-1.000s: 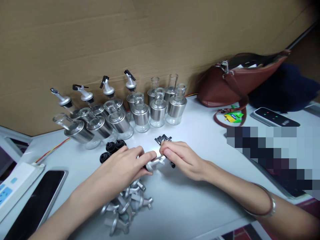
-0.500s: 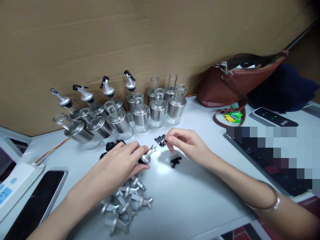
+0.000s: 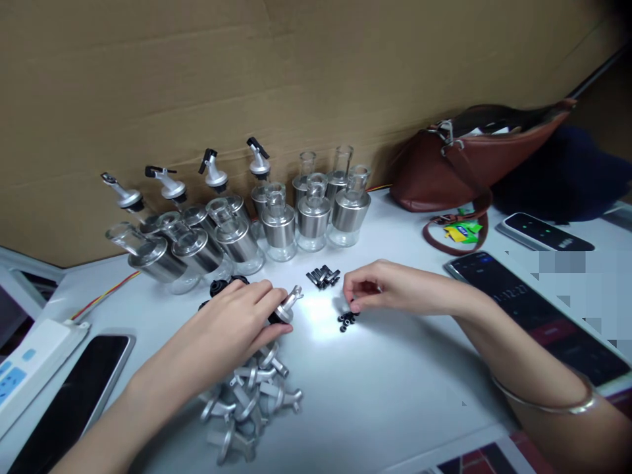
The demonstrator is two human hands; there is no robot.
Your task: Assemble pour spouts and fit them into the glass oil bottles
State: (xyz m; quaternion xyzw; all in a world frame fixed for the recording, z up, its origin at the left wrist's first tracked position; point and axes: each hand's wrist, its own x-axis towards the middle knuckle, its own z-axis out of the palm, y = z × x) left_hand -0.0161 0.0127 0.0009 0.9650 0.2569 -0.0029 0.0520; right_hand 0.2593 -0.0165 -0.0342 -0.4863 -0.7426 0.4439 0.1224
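Note:
My left hand (image 3: 251, 313) grips a silver bottle pourer (image 3: 286, 309) with a black base, its forked spout pointing up and right. Beneath that hand lies a heap of loose silver pourer tops (image 3: 249, 398). Black rubber stoppers (image 3: 218, 288) show partly behind the knuckles. My right hand (image 3: 390, 289) is down at a small pile of black rings (image 3: 345, 320), thumb and fingertip pinched on one at the pile's upper edge. Just left of its fingers are short black levers (image 3: 323, 276), lying in a loose bunch.
Glass bottles with steel bands (image 3: 279, 227) stand in two rows at the back; several rear ones carry pourers (image 3: 216, 172). At right are a brown handbag (image 3: 434, 174), a green and yellow wrapper (image 3: 463, 231) and a phone (image 3: 533, 316). Another phone (image 3: 74, 401) and a power strip (image 3: 34, 368) lie left.
My right hand has moved from the black levers down and right to the black rings, uncovering the levers. My left hand keeps the pourer nearly in place.

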